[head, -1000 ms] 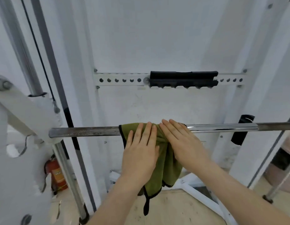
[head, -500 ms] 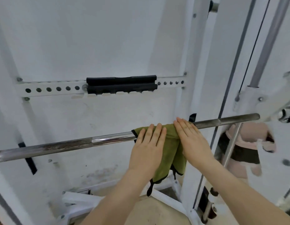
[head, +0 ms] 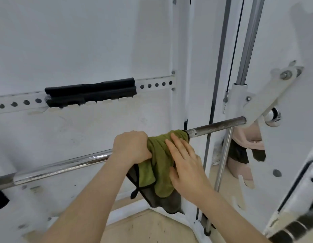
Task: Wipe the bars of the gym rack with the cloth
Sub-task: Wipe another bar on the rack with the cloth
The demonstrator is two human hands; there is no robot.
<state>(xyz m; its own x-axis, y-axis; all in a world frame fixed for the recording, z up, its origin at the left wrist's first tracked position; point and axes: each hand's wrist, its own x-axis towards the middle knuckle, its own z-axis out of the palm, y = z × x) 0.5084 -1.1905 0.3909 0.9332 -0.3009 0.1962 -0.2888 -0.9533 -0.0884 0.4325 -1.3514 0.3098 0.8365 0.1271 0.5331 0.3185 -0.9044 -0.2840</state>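
Wiping of the horizontal bar (head: 61, 166), right-hand portion. The green cloth (head: 161, 155) is draped over the bar right of frame centre, where the bright chrome gives way to the dull, rust-flecked section (head: 220, 126). Its free end hangs down toward the lower centre. The left hand (head: 131, 148) is closed over the bar, fingers curled round it and clamped on the bunched left edge of the cloth. The right hand (head: 186, 163) lies flat on the hanging cloth, fingers straight and slightly apart, pressing it against the bar.

To do the step well, the cloth should probably wrap the bar's full circumference, so that the underside is wiped as well as the top. The stroke would be best carried steadily toward the white bracket (head: 257, 102) at the right of the frame. The dull section likely needs firmer pressure and repeated passes, and the loose tail should be kept clear of the bracket.

Compared with half a second earlier, the left hand has changed from a flat, straight-fingered press to a closed grip. The cloth has bunched and moved rightward along the bar. The right hand has slid lower on the cloth, and the view has swung rightward.
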